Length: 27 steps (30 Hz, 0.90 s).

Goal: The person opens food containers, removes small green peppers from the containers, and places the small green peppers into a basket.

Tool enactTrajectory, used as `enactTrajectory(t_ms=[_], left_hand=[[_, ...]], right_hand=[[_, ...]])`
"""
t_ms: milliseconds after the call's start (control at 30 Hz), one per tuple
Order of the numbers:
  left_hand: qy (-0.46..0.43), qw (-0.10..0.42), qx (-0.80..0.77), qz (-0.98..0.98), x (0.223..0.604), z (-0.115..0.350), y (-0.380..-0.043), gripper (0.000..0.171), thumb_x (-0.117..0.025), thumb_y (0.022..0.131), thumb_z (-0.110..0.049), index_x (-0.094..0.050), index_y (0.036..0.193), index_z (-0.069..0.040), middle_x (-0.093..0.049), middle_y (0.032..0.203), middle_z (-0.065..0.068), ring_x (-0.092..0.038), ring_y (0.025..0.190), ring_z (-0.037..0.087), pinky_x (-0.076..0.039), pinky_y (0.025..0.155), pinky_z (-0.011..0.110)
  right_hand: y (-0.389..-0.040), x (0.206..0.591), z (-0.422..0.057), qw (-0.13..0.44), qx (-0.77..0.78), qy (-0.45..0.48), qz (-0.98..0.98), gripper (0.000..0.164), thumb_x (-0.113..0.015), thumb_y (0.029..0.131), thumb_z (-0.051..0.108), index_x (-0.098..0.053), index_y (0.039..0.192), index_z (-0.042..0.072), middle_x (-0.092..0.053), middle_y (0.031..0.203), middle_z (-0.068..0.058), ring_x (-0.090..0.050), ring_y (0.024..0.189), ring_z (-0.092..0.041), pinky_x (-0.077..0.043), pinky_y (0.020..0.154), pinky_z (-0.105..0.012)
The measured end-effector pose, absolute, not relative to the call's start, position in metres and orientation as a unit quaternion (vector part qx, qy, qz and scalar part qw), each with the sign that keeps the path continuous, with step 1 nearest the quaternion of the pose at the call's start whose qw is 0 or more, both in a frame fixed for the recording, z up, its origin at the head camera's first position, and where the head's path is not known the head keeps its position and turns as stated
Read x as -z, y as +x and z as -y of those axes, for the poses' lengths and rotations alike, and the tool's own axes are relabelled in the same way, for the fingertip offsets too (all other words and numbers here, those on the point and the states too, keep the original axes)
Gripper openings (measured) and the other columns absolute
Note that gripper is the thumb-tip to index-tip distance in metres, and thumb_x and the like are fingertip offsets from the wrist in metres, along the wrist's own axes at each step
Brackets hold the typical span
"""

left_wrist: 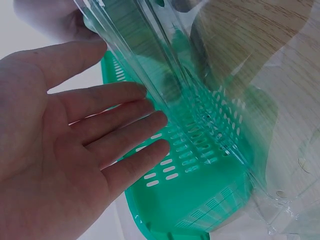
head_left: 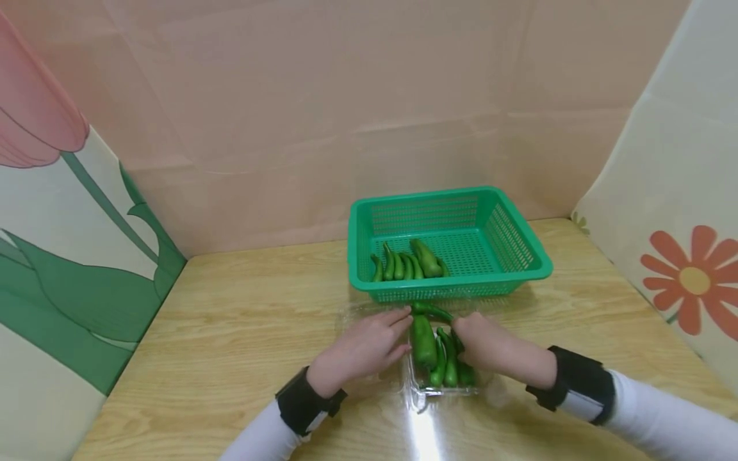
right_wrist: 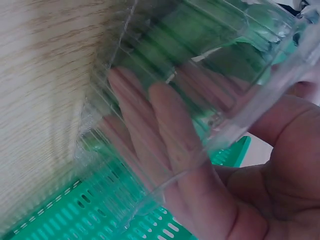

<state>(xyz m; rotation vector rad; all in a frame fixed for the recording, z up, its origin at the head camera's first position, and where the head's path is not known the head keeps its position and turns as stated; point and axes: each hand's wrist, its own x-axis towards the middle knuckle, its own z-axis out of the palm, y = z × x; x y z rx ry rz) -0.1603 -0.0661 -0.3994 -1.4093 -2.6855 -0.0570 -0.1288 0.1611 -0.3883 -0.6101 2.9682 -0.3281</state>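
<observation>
Wood-grain counter (head_left: 259, 288) | green basket (head_left: 450, 282) far | clear box (head_left: 446, 391) of peppers (head_left: 423, 342) near | left hand (head_left: 369, 342) spread beside it | right hand (head_left: 484, 342) at peppers, grip we can't tell

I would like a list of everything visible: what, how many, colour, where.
Table: one, wood-coloured, lower middle
Box: one, clear, front centre of table
Lid: one, clear, apparently open, left of box
Box peppers: at least five, green, in or at box
Basket: one, green, behind box
Basket peppers: about seven, green, in its near left part
Back sheet: one, pinkish-beige, behind table
Side sheets: two, pale with printed plants, left and right
Wristbands: two, black, on wrists
Sleeves: two, white, on forearms
Left hand: one, bare, at box's left
Right hand: one, bare, over box's right
</observation>
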Motion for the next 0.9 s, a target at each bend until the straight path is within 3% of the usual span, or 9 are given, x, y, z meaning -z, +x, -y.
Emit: enactTrajectory(t_ms=[900], left_hand=[[-0.463, 0.053, 0.024, 0.884, 0.3992, 0.0663, -0.1594, 0.053, -0.053, 0.095, -0.04, -0.05, 0.135, -0.006, -0.046, 0.144, 0.011, -0.05, 0.128, 0.02, -0.043, 0.107, 0.031]], right_hand=[[-0.1281, 0.3892, -0.1563, 0.054, 0.119, -0.198, -0.972, 0.027, -0.077, 0.066, 0.003, -0.058, 0.085, -0.002, -0.06, 0.069, -0.012, -0.06, 0.063, -0.024, -0.053, 0.05, -0.031]])
